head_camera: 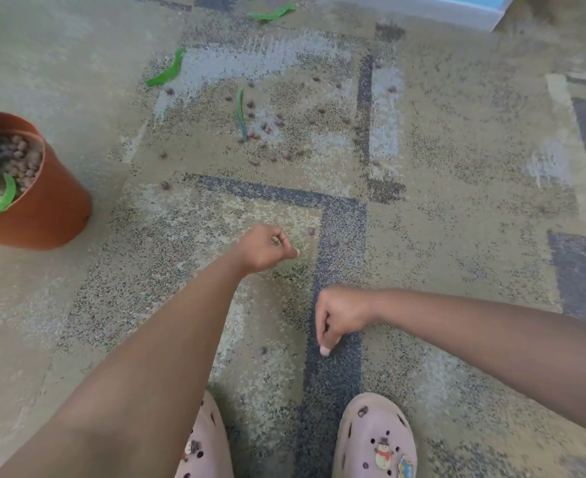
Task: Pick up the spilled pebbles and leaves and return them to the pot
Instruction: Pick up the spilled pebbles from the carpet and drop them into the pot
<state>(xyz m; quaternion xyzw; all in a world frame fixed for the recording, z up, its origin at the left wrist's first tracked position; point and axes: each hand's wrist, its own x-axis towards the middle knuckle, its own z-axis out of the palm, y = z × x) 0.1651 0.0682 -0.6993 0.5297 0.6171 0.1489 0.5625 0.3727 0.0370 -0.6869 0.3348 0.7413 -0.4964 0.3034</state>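
An orange pot [51, 208] stands on the carpet at the left, holding brown pebbles, a stem and a green leaf. Spilled pebbles [267, 127] lie scattered ahead in the middle of the carpet, with three green leaves [167, 72] among and beyond them. My left hand [267, 248] is a closed fist low over the carpet, a small pebble showing between thumb and fingers. Single pebbles [310, 230] lie just right of it. My right hand [340, 315] is curled with its fingertips pinched down on a dark carpet stripe, something dark in its curl. A stray pebble [262, 350] lies to its left.
My feet in pink clogs [374, 439] stand at the bottom edge. A white and blue piece of furniture [457, 8] sits at the top right. Patterned beige and grey carpet covers the whole floor.
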